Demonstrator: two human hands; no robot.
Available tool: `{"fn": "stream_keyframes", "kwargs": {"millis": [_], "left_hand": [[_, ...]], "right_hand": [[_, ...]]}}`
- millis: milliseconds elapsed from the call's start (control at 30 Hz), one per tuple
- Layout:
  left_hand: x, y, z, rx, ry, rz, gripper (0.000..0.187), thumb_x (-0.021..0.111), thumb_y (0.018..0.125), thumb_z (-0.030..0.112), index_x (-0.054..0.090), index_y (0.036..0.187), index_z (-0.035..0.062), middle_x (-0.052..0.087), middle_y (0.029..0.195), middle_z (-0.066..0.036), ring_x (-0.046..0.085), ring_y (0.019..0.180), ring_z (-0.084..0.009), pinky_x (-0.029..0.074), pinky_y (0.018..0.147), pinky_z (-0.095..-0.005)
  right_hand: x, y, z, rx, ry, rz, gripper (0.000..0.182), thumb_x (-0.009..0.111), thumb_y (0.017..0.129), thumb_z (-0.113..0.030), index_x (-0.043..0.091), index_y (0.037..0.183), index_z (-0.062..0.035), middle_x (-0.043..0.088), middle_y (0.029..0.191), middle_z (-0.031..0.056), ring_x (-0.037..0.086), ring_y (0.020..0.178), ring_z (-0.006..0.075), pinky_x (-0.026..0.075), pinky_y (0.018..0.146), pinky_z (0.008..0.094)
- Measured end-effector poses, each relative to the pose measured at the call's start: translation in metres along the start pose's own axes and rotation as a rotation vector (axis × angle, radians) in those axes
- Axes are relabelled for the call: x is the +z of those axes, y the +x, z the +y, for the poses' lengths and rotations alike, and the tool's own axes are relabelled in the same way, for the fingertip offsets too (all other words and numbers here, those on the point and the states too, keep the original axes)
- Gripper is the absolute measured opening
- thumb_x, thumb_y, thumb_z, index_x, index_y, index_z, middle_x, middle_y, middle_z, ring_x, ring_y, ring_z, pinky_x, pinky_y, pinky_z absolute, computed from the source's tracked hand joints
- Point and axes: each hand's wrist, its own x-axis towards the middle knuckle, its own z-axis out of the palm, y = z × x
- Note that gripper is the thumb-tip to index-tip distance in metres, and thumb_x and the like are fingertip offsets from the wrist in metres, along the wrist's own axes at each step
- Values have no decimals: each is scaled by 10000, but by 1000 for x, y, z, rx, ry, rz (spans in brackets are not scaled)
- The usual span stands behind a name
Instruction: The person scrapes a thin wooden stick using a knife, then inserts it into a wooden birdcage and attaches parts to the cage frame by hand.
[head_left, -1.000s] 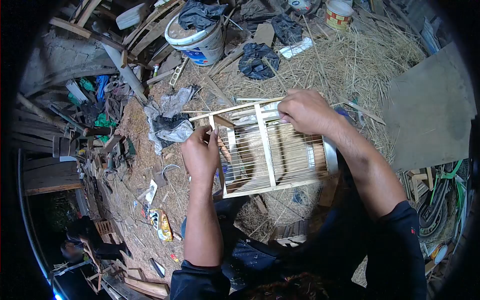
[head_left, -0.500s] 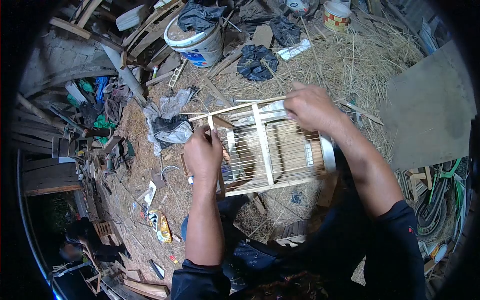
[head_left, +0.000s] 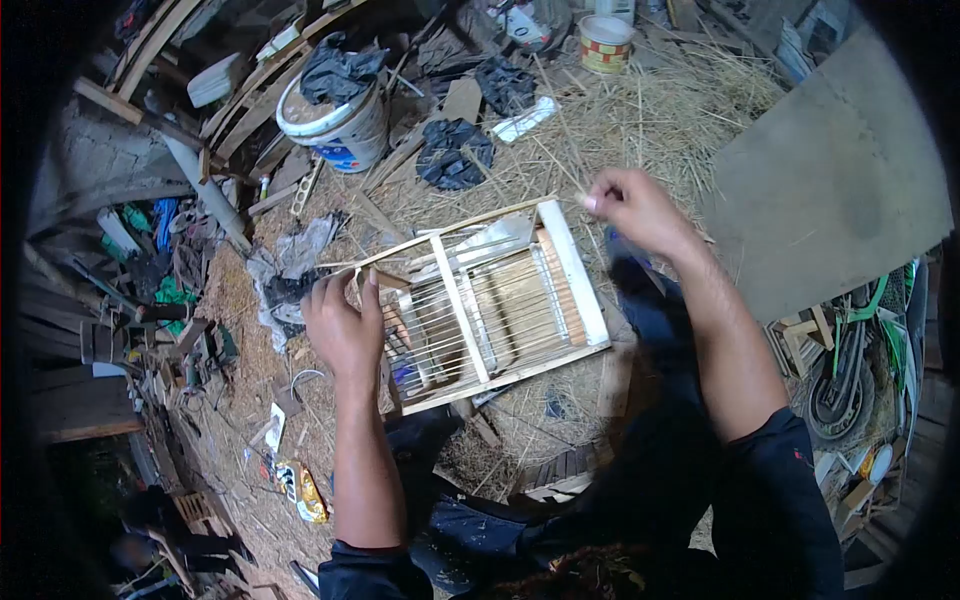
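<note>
A small wooden cage [head_left: 462,310] with a pale frame and rows of thin bars is tilted in front of me, above my lap. My left hand [head_left: 342,325] grips its left end near the upper corner, thumb and fingers closed around the frame. Off the cage's upper right corner, my right hand [head_left: 640,212] is raised with thumb and fingertips pinched together. Something small and pale may be at those fingertips, but I cannot make it out. Through the bars, an orange-brown strip shows inside the right end.
Straw and shavings cover the ground. A white bucket [head_left: 345,130] with a black bag on it, a smaller patterned bucket [head_left: 605,45] and black plastic [head_left: 455,153] lie beyond. A flat board [head_left: 830,180] is at right, above a wheel [head_left: 842,395]. Another person [head_left: 165,535] is at lower left.
My right hand has left the cage's upper right corner and moved clear of it, fingers pinched. The cage, still in my left hand, appears lower and further left as the view shifts.
</note>
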Motion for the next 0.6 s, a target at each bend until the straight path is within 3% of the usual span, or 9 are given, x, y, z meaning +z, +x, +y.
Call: {"fn": "stream_keyframes", "kwargs": {"millis": [100, 167, 233, 300, 367, 400, 500, 567, 600], "left_hand": [[12, 30, 27, 263, -174, -16, 298, 739, 925, 286, 753, 1037, 11, 726, 1037, -181, 646, 1008, -399, 498, 895, -477], [27, 51, 47, 381, -249, -108, 341, 710, 954, 371, 773, 1037, 46, 732, 1020, -175, 662, 1009, -381, 511, 904, -469], [41, 65, 60, 367, -231, -266, 370, 701, 959, 402, 776, 1042, 49, 730, 1000, -181, 671, 982, -385, 523, 878, -473], [43, 70, 70, 355, -212, -426, 399, 693, 963, 433, 779, 1047, 52, 729, 980, -186, 680, 954, -389, 536, 852, -476], [39, 70, 77, 373, -140, -538, 406, 688, 968, 444, 782, 1055, 59, 722, 942, -203, 690, 914, -393, 550, 815, -483], [35, 66, 78, 374, -139, -538, 406, 688, 968, 444, 782, 1055, 59, 722, 942, -203, 690, 914, -393, 550, 815, -483], [14, 46, 71, 510, -298, -156, 394, 704, 969, 386, 767, 1058, 7, 725, 934, -203, 682, 902, -396, 541, 815, -473], [-39, 13, 88, 258, -577, -378, 395, 715, 972, 348, 757, 1146, -3, 758, 1033, -203, 711, 933, -301, 548, 835, -419], [-61, -10, 94, 146, -726, -494, 404, 721, 973, 349, 754, 1175, 1, 769, 1068, -186, 716, 963, -246, 553, 859, -384]], "right_hand": [[3, -37, -4, 262, 207, -51, 277, 752, 952, -264, 700, 860, -8, 667, 747, 59, 603, 708, 146, 498, 676, 371], [6, -63, 1, 220, 187, -49, 309, 739, 972, -288, 678, 855, -9, 642, 736, 35, 568, 680, 124, 476, 620, 349], [11, -95, 1, 346, 279, 0, 304, 727, 982, -283, 656, 874, -8, 643, 737, 41, 553, 641, 111, 452, 558, 317], [24, -130, 9, 388, 228, 1, 221, 677, 1014, -212, 651, 885, -33, 659, 768, 18, 586, 692, 93, 470, 610, 273], [33, -150, 6, 517, 527, -86, 170, 658, 1018, -142, 642, 909, -12, 652, 788, 15, 586, 700, 77, 469, 620, 260], [44, -155, 20, 429, 544, -6, 197, 684, 1005, -178, 645, 921, -4, 662, 783, 35, 588, 670, 85, 460, 584, 263], [50, -165, 9, 242, 476, 118, 203, 713, 990, -193, 653, 942, -5, 671, 786, 47, 597, 665, 88, 464, 580, 259], [52, -170, -17, 129, 389, 166, 173, 715, 988, -172, 658, 950, -13, 670, 796, 39, 605, 689, 85, 476, 611, 253], [60, -179, -31, 134, 550, 95, 128, 705, 990, -132, 655, 981, -14, 667, 834, 21, 604, 733, 73, 488, 648, 245]]}}
